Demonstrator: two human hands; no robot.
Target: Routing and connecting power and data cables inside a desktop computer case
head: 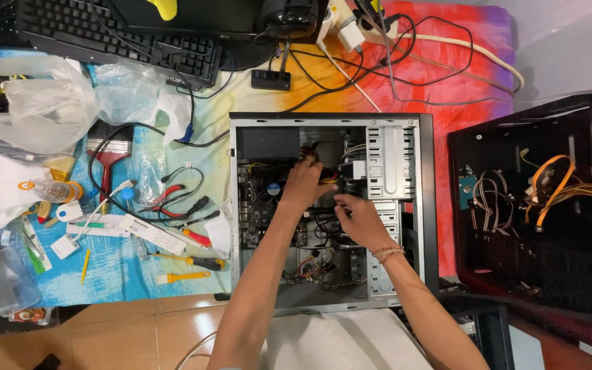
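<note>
The right hand (361,220) reaches into the open computer case (330,209). Its fingers are bent and close together, down among the black cables (323,219). I cannot tell if it pinches one. A thin string band goes around its wrist.

The left hand (304,183) is a little farther in. Its fingers curl around a bunch of yellow and red wires (327,177) near the middle of the case. The grip looks closed, but the fingertips are hidden.

The case lies flat on its side with the open side facing up. It is a long box of grey metal with a black edge. Its long side runs from near the person to far away. Inside are flat metal walls with many little holes, a green board and tangled wires. The metal racks with slots sit on the right side.

To the left, on the bright painted table (138,274), lie two screwdrivers (193,260) with yellow and red handles. Red pliers (166,199) and a flat red brush (107,161) lie a bit farther away. Soft, crinkly clear plastic bags (35,103) sit farther back on the left.

On the right stands a second black case (536,205), open too, with orange and white wires inside.

At the far edge lies a black keyboard (118,34) with rows of keys.
</note>
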